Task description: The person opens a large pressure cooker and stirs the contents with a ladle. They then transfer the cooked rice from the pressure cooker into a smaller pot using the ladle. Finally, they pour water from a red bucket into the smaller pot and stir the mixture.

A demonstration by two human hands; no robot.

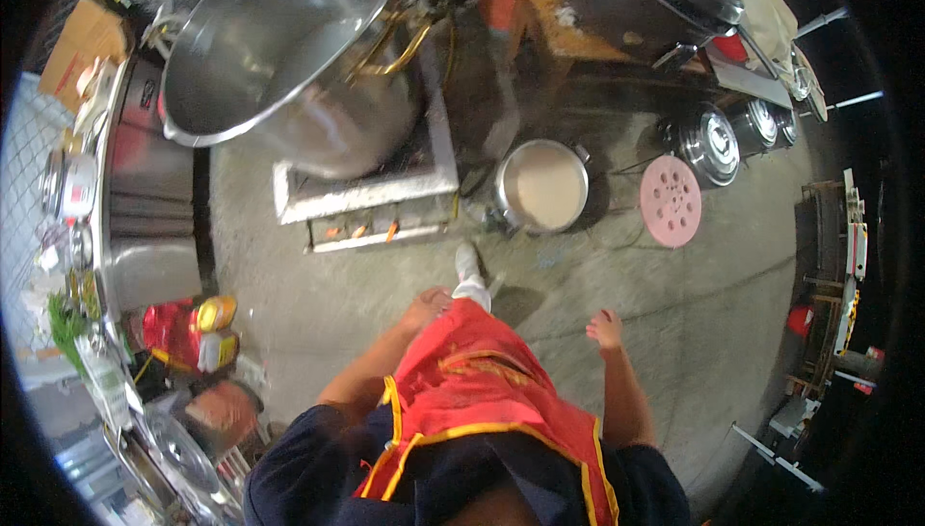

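Note:
My left hand (431, 304) hangs at the left edge of my red apron (484, 381), near or against the cloth; its fingers are blurred. Out to the right, my right hand (605, 326) is held away from my body above the concrete floor, its fingers slightly curled and holding nothing. Ahead on the floor stands a metal pot (547, 186) of pale, cloudy liquid. To its right is a pink round stool (670, 201) with holes in its seat. A very large steel stockpot (347, 121), tilted in this view, stands on a metal burner frame (368, 193) at the upper left.
Left of me runs a stainless steel counter (152, 186), with red and yellow containers (217, 313) at its end. Several lidded pots (712, 143) stand at the upper right beside a wooden table (549, 6). Racks line the far right. My shoe (468, 260) is near the burner frame.

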